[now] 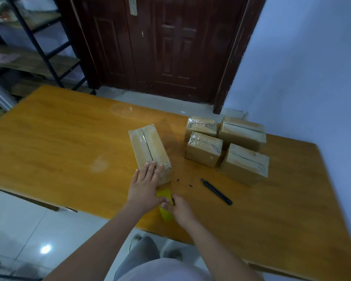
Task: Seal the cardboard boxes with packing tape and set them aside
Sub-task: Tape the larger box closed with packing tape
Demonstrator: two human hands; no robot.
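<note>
Four taped boxes (225, 147), knife (216, 191) beside.

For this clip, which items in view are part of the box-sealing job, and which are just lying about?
Part of the job:
- long box under the left hand, tape along its top seam
- yellow tape roll held in the right hand
- four taped boxes grouped to the right
- black utility knife

Lying about:
- small dark bits on the table
- black shelving
</note>
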